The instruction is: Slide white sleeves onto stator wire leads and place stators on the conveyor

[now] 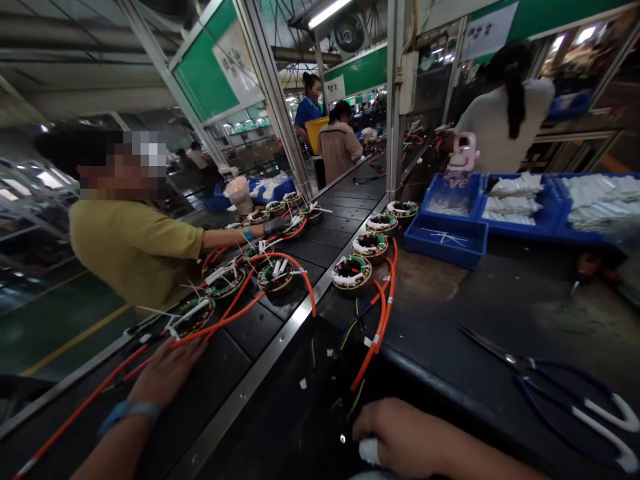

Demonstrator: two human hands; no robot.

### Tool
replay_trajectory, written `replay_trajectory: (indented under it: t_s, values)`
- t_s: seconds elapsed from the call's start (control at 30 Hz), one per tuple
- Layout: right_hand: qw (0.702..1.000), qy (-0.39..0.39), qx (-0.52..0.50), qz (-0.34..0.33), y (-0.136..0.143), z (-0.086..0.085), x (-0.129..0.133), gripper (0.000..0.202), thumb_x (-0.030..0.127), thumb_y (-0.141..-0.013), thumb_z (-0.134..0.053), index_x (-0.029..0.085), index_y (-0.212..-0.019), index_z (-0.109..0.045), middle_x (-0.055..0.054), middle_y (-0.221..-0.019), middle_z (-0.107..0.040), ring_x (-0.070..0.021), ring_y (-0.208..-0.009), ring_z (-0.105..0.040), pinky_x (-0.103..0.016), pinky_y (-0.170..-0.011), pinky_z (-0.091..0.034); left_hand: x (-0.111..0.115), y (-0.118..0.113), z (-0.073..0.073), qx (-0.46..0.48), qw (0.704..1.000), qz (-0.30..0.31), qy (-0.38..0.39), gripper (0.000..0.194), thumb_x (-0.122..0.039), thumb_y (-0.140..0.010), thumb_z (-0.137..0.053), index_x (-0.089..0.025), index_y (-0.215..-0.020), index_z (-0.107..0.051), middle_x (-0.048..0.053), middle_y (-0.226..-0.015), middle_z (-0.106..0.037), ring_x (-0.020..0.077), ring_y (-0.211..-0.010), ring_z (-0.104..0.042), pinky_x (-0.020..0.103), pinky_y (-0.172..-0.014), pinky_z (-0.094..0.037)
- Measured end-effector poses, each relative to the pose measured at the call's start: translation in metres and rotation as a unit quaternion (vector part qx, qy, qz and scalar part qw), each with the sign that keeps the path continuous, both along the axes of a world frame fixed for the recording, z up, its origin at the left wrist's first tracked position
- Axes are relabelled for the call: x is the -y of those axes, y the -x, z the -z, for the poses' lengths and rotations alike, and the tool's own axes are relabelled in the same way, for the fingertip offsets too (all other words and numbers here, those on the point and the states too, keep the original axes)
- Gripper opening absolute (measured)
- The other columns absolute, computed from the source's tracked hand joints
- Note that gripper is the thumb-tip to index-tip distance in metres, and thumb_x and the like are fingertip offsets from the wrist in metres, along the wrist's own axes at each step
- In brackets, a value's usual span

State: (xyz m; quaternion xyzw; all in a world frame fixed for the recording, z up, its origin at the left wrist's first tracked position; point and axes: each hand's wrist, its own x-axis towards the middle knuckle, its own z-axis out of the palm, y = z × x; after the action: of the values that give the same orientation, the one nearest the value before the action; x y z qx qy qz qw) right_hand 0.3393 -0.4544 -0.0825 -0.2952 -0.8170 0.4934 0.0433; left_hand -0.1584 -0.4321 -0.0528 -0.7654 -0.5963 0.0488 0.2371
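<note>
My left hand (pixel 167 370), with a blue band at the wrist, reaches over the dark conveyor to an orange cable (pixel 227 320) beside a wound ring part (pixel 193 316). Its fingertips are partly lost against the cable, so its grip is unclear. Low in the view, my right hand (pixel 393 433) is curled above the dark gap by the bench edge, with white material round one finger or thumb. Whether it holds anything is hidden. Ahead of it, more orange cables (pixel 386 313) run from a row of ring parts (pixel 352 273) along the bench edge.
Long-handled pliers (pixel 520 367) lie on the bench (pixel 450 320) at right. Behind them stand blue bins (pixel 445 250) with white sleeves. Across the conveyor (pixel 260 327), a person in a yellow shirt (pixel 135 247) reaches with a gloved hand (pixel 275 225) among ring parts. A metal post (pixel 393 100) rises ahead.
</note>
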Motion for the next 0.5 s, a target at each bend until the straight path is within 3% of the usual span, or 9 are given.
replay_trajectory:
  t_s: [0.1, 0.17, 0.23, 0.33, 0.37, 0.43, 0.5]
  values:
    - [0.998, -0.005, -0.021, 0.065, -0.026, -0.018, -0.006, 0.034, 0.016, -0.075, -0.047, 0.024, -0.102, -0.067, -0.001, -0.098, -0.067, -0.0149, -0.087, -0.060, -0.021, -0.077, -0.043, -0.007, -0.009, -0.021, 0.000, 0.993, -0.081, 0.086, 0.042, -0.016, -0.069, -0.034, -0.034, -0.086, -0.069, -0.008, -0.087, -0.073, 0.0218, -0.096, -0.064, 0.050, -0.105, -0.025]
    - [0.994, -0.005, -0.044, 0.099, -0.044, -0.022, -0.013, 0.031, 0.017, -0.078, -0.046, 0.023, -0.101, -0.066, -0.002, -0.097, -0.066, -0.0150, -0.086, -0.060, -0.022, -0.079, -0.043, -0.009, -0.048, -0.033, 0.000, 0.973, -0.190, 0.130, 0.030, -0.021, -0.070, -0.039, -0.028, -0.059, -0.066, -0.004, -0.062, -0.071, 0.0251, -0.072, -0.067, 0.059, -0.104, -0.017]
    - [0.987, -0.008, -0.062, 0.146, -0.058, -0.017, -0.022, 0.028, 0.019, -0.081, -0.045, 0.021, -0.098, -0.066, -0.003, -0.095, -0.066, -0.0162, -0.087, -0.059, -0.025, -0.079, -0.043, -0.012, -0.106, -0.038, 0.008, 0.956, -0.245, 0.162, 0.028, -0.030, -0.074, -0.047, -0.023, -0.053, -0.064, 0.003, -0.056, -0.068, 0.0269, -0.064, -0.066, 0.061, -0.102, -0.016]
    - [0.974, -0.002, -0.076, 0.213, -0.069, 0.001, -0.036, 0.025, 0.021, -0.081, -0.043, 0.019, -0.093, -0.064, -0.004, -0.089, -0.064, -0.0171, -0.081, -0.058, -0.027, -0.075, -0.045, -0.027, -0.194, -0.027, 0.156, 0.971, -0.111, 0.140, 0.033, -0.043, -0.086, -0.041, -0.025, -0.095, -0.067, 0.006, -0.093, -0.070, 0.0239, -0.090, -0.063, 0.043, -0.095, -0.036]
    - [0.971, 0.007, -0.080, 0.227, -0.071, 0.006, -0.039, 0.025, 0.022, -0.082, -0.042, 0.019, -0.093, -0.064, -0.004, -0.087, -0.064, -0.0166, -0.078, -0.057, -0.026, -0.071, -0.045, -0.037, -0.217, -0.020, 0.193, 0.969, -0.097, 0.123, 0.037, -0.046, -0.086, -0.041, -0.022, -0.104, -0.064, 0.009, -0.100, -0.068, 0.0237, -0.095, -0.061, 0.038, -0.092, -0.039]
    - [0.967, 0.017, -0.090, 0.237, -0.072, 0.013, -0.041, 0.026, 0.024, -0.083, -0.041, 0.018, -0.095, -0.063, -0.004, -0.086, -0.062, -0.0156, -0.074, -0.056, -0.025, -0.064, -0.045, -0.060, -0.248, -0.001, 0.245, 0.962, -0.102, 0.067, 0.044, -0.045, -0.083, -0.048, -0.016, -0.115, -0.056, 0.013, -0.111, -0.062, 0.0263, -0.108, -0.054, 0.038, -0.095, -0.037]
    - [0.966, 0.009, -0.105, 0.236, -0.074, 0.014, -0.039, 0.026, 0.026, -0.085, -0.040, 0.018, -0.095, -0.063, -0.004, -0.085, -0.061, -0.0154, -0.074, -0.056, -0.024, -0.063, -0.045, -0.084, -0.264, 0.015, 0.303, 0.945, -0.111, 0.055, 0.043, -0.038, -0.080, -0.056, -0.014, -0.115, -0.054, 0.014, -0.118, -0.058, 0.0276, -0.115, -0.048, 0.040, -0.100, -0.033]
